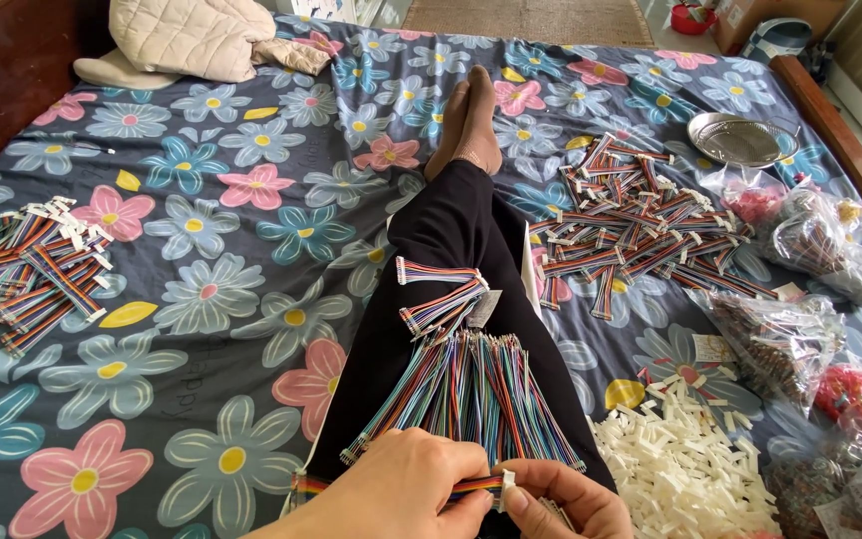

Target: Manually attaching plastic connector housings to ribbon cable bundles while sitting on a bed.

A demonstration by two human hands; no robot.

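On the bed [202, 230], wires [466, 384] lie across the legs [441, 260] at centre; finished bundles [37, 269] at nine o'clock, connectors [685, 464] at four, plate [738, 138] at two.

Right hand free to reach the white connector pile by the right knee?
Probably not right away: the right hand is pinching a cable end with the left hand. The white connector pile lies close beside it, nothing between.

Bare hands, the left grip [406, 494] and right grip [561, 504], black trousers [446, 260], sheer brown socks [471, 125].
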